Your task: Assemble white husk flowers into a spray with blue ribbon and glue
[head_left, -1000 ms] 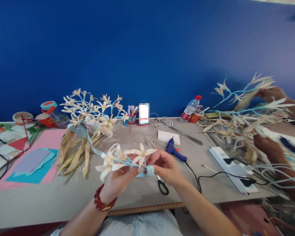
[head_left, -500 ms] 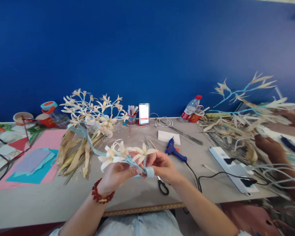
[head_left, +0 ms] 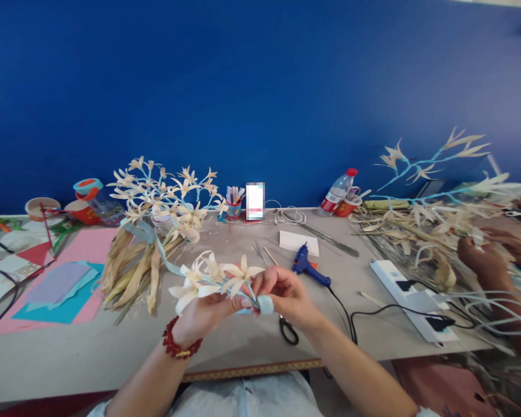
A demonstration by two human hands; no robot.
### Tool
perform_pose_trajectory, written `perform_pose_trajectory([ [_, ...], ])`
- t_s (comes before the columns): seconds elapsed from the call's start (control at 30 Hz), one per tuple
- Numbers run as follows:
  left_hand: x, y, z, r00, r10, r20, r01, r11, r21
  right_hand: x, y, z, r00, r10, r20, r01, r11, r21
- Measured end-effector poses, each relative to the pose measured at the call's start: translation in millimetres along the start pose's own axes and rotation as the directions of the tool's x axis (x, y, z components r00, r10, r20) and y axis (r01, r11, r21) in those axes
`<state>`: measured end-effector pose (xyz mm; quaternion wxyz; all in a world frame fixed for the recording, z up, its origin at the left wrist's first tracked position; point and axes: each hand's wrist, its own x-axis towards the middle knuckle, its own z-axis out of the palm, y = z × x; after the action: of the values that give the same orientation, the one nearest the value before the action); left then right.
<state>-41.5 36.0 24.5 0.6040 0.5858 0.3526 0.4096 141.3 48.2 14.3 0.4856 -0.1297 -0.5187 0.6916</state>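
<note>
My left hand, with a dark red bead bracelet on its wrist, is closed around the stems of a spray of cream artificial flowers. The stems are wrapped in light blue. My right hand pinches the stem end, where a loop of pale blue paper tape curls below the fingers. Another pale blue strip runs from the flowers back to the left. Just under my right hand lies a pair of scissors, its blades partly hidden.
A blue glue gun with a black cord lies right of centre. Dried husks and a flower arrangement stand left, beside coloured paper. To the right are a power strip and a co-worker's hands among husks.
The flower spray has tilted slightly left and down, with the nearest bloom shifting left. My hands hold nearly the same place. At the right, the co-worker's hands have moved closer together.
</note>
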Motion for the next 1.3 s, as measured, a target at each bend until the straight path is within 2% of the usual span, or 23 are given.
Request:
perform_pose_trajectory([
  [0.17,2.6,6.4,1.5,0.997,0.054,-0.059,-0.051,0.997,0.058,-2.2,2.6,2.9,0.999,0.017,-0.046,-0.017,1.000,0.000],
  [0.33,0.3,-6.6,-0.8,0.990,-0.006,-0.139,0.015,0.998,0.066,-2.8,6.7,2.4,0.996,-0.011,-0.087,0.010,1.000,-0.008],
  [0.43,-1.1,-8.5,-3.1,0.985,0.023,-0.174,-0.001,0.992,0.126,-2.2,7.4,3.6,0.995,-0.036,-0.095,0.033,0.999,-0.031],
  [0.5,-0.1,-2.3,-2.6,0.982,0.073,-0.173,-0.047,0.988,0.145,-1.6,6.9,5.7,0.995,-0.038,-0.097,0.036,0.999,-0.019],
  [0.7,8.2,22.1,4.8,0.986,0.155,-0.054,-0.155,0.988,0.011,-2.3,6.9,9.4,0.995,0.005,-0.102,-0.001,0.999,0.038],
  [0.77,9.9,22.7,4.6,0.988,0.157,-0.016,-0.157,0.988,0.006,-3.1,8.3,9.3,0.995,0.016,-0.099,-0.013,0.999,0.036],
  [0.87,9.6,15.7,2.2,0.988,0.155,0.022,-0.155,0.988,0.019,-3.4,10.4,10.3,0.994,-0.037,-0.106,0.042,0.998,0.041],
  [0.93,7.4,7.8,1.7,0.988,0.155,-0.026,-0.154,0.987,0.044,-3.2,10.9,11.9,0.987,-0.098,-0.126,0.102,0.994,0.026],
  [1.03,3.5,-3.3,5.5,0.973,0.130,-0.191,-0.120,0.991,0.065,-3.3,9.8,14.0,0.973,-0.160,-0.165,0.155,0.987,-0.042],
  [1.13,2.3,-8.4,12.9,0.942,0.160,-0.297,-0.157,0.987,0.034,-4.7,8.3,13.7,0.948,-0.247,-0.201,0.209,0.958,-0.195],
  [1.2,2.9,-8.5,17.7,0.922,0.212,-0.323,-0.210,0.977,0.041,-6.1,7.8,12.6,0.917,-0.346,-0.197,0.267,0.902,-0.340],
  [1.3,3.0,-8.0,22.9,0.903,0.267,-0.336,-0.246,0.964,0.103,-7.7,7.9,11.1,0.862,-0.492,-0.117,0.347,0.743,-0.572],
])
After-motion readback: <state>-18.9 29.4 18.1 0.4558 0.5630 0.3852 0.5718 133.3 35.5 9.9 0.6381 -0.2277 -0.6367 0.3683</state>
